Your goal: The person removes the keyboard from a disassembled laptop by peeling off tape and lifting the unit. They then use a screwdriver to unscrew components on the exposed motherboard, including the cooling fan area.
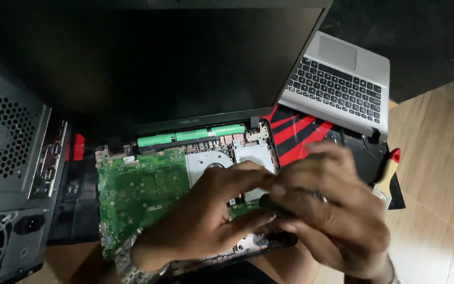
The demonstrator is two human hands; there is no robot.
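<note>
Both hands met over the opened laptop point(185, 210). The left hand point(206, 215) reached in from below, palm down, its fingers pinching a small dark part point(274, 202). The right hand point(332, 210), blurred, curled over the same part from the right, gripping it. Beyond them lay the green circuit board point(137, 189), the green battery point(190, 135) and a silver keyboard point(337, 84).

Floor point(437, 158): pale wood-look boards, right of desktop tower point(11, 173) | backdrop: dark, unlit above | light: dim
</note>
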